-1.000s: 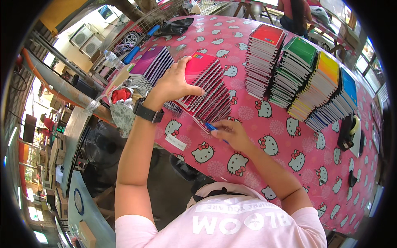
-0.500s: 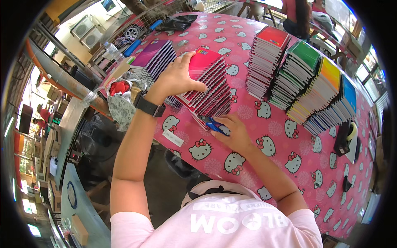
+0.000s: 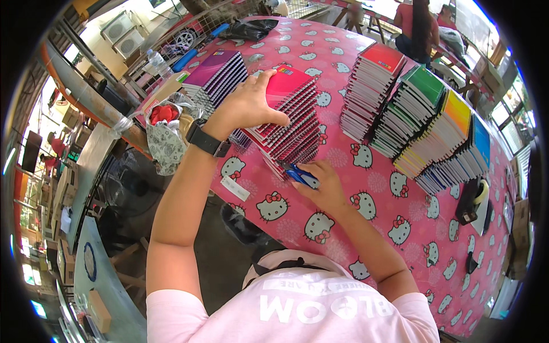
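Clearly, my right hand (image 3: 323, 186) has its fingers wrapped round a blue-handled, pliers-like metal tool (image 3: 307, 177), with a gap between the handles. I cannot tell whether its jaws have anything between them. The tip meets the low near corner of a leaning stack of pink-red, wire-bound paper notebooks (image 3: 296, 108), at the stack's six o'clock. At its nine o'clock my left hand (image 3: 246, 103) spans wide, fingers over the top and thumb along the near side; how firmly it presses, I can't judge.

As I read it, the main danger is a slip: the notebooks are staggered, so a tug low down could drag one out and tip those above. A careless squeeze might also bend a coil.

Toward ten o'clock stands a purple-covered, wire-bound notebook stack (image 3: 214, 71), and toward two a red-covered one (image 3: 374, 94); a topple toward either might disturb it.
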Demonstrator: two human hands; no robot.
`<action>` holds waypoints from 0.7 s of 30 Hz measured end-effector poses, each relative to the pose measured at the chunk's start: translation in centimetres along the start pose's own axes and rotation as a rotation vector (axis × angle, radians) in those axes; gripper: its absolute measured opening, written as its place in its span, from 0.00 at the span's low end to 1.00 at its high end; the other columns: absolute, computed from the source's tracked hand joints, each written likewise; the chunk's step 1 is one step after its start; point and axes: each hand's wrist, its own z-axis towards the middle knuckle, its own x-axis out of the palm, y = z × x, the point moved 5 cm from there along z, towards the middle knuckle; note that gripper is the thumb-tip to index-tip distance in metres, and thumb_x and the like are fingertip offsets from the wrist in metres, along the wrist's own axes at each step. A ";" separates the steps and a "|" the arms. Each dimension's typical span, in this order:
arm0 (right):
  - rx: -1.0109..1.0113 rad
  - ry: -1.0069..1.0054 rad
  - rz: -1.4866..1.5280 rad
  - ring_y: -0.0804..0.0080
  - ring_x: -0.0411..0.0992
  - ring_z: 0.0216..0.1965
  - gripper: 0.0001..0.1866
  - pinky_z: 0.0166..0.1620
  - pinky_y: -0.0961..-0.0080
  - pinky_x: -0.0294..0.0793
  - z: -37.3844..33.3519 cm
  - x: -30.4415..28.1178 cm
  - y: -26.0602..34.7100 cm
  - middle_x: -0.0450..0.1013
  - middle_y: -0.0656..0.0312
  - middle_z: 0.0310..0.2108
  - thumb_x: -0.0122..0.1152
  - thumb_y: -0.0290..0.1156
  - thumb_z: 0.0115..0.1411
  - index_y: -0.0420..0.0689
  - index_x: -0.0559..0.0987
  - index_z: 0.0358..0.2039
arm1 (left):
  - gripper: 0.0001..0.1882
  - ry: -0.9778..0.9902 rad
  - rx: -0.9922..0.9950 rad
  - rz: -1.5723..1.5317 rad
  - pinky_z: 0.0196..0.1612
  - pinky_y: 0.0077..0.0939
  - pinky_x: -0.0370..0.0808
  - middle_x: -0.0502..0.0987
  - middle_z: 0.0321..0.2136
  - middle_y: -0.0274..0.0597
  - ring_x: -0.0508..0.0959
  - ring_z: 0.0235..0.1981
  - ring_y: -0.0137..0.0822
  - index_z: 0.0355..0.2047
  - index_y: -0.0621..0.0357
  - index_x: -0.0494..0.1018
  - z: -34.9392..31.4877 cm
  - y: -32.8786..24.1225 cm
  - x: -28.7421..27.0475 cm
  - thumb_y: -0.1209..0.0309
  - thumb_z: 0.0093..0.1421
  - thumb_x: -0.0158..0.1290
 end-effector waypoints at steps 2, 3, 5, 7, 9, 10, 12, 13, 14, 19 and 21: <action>0.539 0.269 0.649 0.65 0.71 0.34 0.18 0.38 0.69 0.71 -0.7 1.6 -3.4 0.74 0.57 0.33 0.63 0.34 0.52 0.40 0.75 0.42 | 0.56 -0.005 0.004 0.002 0.58 0.40 0.63 0.60 0.56 0.59 0.63 0.57 0.54 0.62 0.56 0.51 0.1 0.1 0.1 0.48 0.35 0.64; 0.812 0.405 0.975 0.67 0.72 0.34 0.17 0.38 0.71 0.71 -1.5 2.6 -3.9 0.74 0.57 0.34 0.62 0.33 0.53 0.39 0.74 0.42 | 0.56 -0.001 -0.005 0.014 0.57 0.40 0.63 0.60 0.56 0.59 0.64 0.57 0.54 0.62 0.56 0.50 0.0 0.0 0.1 0.48 0.35 0.64; 0.760 0.367 0.832 0.67 0.72 0.34 0.18 0.39 0.72 0.71 -1.5 2.4 -3.8 0.74 0.57 0.34 0.63 0.33 0.53 0.39 0.75 0.43 | 0.56 0.008 -0.023 0.038 0.57 0.41 0.64 0.60 0.56 0.59 0.64 0.56 0.54 0.62 0.55 0.50 0.0 -0.1 0.2 0.47 0.35 0.63; 0.696 0.336 0.689 0.68 0.72 0.35 0.18 0.40 0.72 0.71 -1.1 2.0 -3.1 0.74 0.57 0.34 0.63 0.33 0.53 0.39 0.75 0.43 | 0.55 0.005 -0.026 0.010 0.58 0.38 0.62 0.61 0.55 0.59 0.63 0.56 0.53 0.61 0.56 0.51 -0.3 -0.2 0.0 0.50 0.35 0.64; 0.632 0.302 0.549 0.68 0.72 0.36 0.18 0.42 0.73 0.71 -1.0 1.6 -2.6 0.74 0.58 0.35 0.63 0.33 0.53 0.39 0.75 0.43 | 0.54 0.002 -0.028 -0.004 0.58 0.37 0.61 0.62 0.54 0.59 0.63 0.56 0.53 0.61 0.57 0.51 -0.4 -0.3 -0.1 0.52 0.36 0.65; 0.451 0.195 0.380 0.65 0.71 0.37 0.20 0.41 0.70 0.70 -0.7 0.9 -2.2 0.73 0.56 0.35 0.64 0.34 0.52 0.40 0.74 0.43 | 0.54 0.000 -0.030 -0.004 0.58 0.38 0.61 0.62 0.54 0.59 0.63 0.56 0.53 0.61 0.57 0.51 -0.4 -0.2 -0.1 0.52 0.36 0.65; 0.087 -0.016 0.044 0.59 0.69 0.38 0.22 0.41 0.66 0.69 -0.9 -0.5 -1.3 0.72 0.54 0.37 0.66 0.35 0.49 0.41 0.74 0.44 | 0.54 0.002 -0.040 0.002 0.58 0.38 0.61 0.63 0.54 0.59 0.64 0.56 0.53 0.61 0.57 0.51 -0.4 -0.2 -0.1 0.51 0.36 0.65; 0.059 -0.015 0.026 0.58 0.68 0.39 0.23 0.42 0.65 0.69 -1.0 -0.5 -1.3 0.71 0.53 0.37 0.66 0.35 0.47 0.41 0.74 0.44 | 0.55 0.007 -0.049 0.008 0.58 0.38 0.61 0.63 0.53 0.59 0.64 0.56 0.53 0.61 0.57 0.51 -0.4 -0.3 -0.1 0.51 0.36 0.65; 0.031 -0.013 0.009 0.56 0.67 0.40 0.25 0.43 0.64 0.68 -1.0 -0.6 -1.3 0.70 0.53 0.38 0.67 0.35 0.46 0.42 0.74 0.45 | 0.55 0.012 -0.057 0.014 0.57 0.38 0.61 0.63 0.53 0.59 0.64 0.56 0.53 0.61 0.57 0.51 -0.3 -0.2 -0.1 0.51 0.36 0.65; -0.066 -0.033 -0.066 0.56 0.66 0.41 0.26 0.44 0.63 0.67 -0.7 -0.8 -1.1 0.69 0.53 0.39 0.67 0.34 0.44 0.41 0.73 0.45 | 0.55 -0.007 -0.038 0.026 0.57 0.38 0.62 0.63 0.54 0.59 0.64 0.55 0.53 0.61 0.56 0.51 -0.2 0.0 0.0 0.50 0.35 0.65; -0.086 -0.069 -0.016 0.56 0.66 0.42 0.26 0.45 0.62 0.67 -0.9 -1.2 -0.9 0.69 0.53 0.40 0.67 0.33 0.44 0.41 0.73 0.45 | 0.55 -0.008 -0.036 0.033 0.57 0.38 0.62 0.62 0.54 0.59 0.64 0.55 0.54 0.61 0.55 0.51 -0.3 -0.2 0.2 0.50 0.35 0.65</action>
